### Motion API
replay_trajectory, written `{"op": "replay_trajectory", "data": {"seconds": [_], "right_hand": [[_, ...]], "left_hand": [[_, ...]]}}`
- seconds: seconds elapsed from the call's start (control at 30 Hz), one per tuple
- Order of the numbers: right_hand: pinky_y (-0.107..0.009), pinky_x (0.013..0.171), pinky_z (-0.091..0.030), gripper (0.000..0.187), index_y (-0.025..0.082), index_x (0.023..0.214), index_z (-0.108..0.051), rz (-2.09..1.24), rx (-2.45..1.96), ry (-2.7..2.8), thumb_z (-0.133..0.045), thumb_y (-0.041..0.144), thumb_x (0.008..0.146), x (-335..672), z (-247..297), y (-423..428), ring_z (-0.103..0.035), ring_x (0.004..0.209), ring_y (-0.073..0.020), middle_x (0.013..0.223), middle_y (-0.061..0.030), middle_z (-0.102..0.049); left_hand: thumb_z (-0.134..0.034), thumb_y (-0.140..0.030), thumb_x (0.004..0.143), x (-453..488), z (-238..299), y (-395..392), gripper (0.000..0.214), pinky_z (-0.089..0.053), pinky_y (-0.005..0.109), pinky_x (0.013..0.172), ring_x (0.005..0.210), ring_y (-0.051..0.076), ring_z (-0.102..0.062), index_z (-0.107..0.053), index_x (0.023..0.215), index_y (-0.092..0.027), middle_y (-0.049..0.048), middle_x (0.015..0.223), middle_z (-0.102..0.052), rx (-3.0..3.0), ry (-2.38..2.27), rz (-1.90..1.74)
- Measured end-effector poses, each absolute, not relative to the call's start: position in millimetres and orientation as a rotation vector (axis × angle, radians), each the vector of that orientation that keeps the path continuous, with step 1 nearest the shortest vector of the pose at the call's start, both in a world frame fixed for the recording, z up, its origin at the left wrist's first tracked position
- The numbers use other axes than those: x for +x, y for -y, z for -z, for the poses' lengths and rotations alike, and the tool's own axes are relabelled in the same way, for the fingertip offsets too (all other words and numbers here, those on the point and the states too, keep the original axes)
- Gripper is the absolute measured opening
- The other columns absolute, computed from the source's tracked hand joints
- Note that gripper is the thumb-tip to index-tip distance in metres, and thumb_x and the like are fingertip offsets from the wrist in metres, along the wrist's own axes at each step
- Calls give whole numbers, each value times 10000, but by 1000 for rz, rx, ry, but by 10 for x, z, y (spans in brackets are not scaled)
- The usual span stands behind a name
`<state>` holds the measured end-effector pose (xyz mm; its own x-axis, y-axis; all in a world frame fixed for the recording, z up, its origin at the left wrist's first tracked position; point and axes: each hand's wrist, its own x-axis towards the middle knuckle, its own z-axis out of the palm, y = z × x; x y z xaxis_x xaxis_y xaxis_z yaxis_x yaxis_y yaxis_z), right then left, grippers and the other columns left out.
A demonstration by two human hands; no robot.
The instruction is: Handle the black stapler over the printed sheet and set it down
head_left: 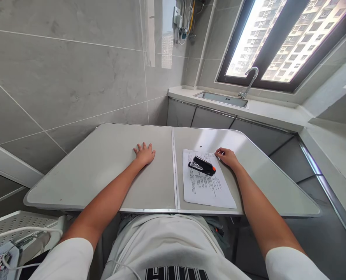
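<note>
Head view, and from my remote seat I begin at the far left, where a white perforated plastic rack (29, 219) stands beside the table, a thin white cable (23, 267) looped near it. The white left sleeve (76, 252) is close by, so a wide swing of that arm could snag the loop.

Next, the left hand (145, 154) lies palm down on the pale grey table with a silver rim (102, 155), fingers spread apart, holding nothing. It is well apart from the papers and steadies none of them; a pull from the other side could skew them.

A pale straight seam (175, 171) splits the tabletop just beside the papers. Sliding them leftward, I'd worry about an edge catching there and buckling.

Right of it lie the white printed paper sheets (203, 194), with the black stapler with a silver base and orange-red tip (202, 165) resting on their upper half. Dragging the paper would probably carry the stapler along or twist it, creasing the page.

Last, the right hand (227, 156) sits at their upper right corner, fingers curled; I can't tell whether they are clamped on it. A loose pinch could fan the sheets apart.
</note>
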<state>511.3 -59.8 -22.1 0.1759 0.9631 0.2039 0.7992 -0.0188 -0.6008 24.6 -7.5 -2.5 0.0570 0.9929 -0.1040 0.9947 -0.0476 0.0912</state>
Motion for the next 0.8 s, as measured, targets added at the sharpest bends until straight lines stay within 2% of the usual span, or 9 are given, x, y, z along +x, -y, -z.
{"op": "replay_trajectory", "data": {"seconds": [0.8], "right_hand": [[-346,716,-440,282,232,813,-707,-334,-1878,1655,-612,494,770,5078,177,624,-592,731,-211,779,-43,-700]], "left_hand": [[-202,-554,1041,237,24,77,743,-146,750,1239,1615,516,-112,-268,1701,-218,207,1771,-153,2187,-2055,12]]}}
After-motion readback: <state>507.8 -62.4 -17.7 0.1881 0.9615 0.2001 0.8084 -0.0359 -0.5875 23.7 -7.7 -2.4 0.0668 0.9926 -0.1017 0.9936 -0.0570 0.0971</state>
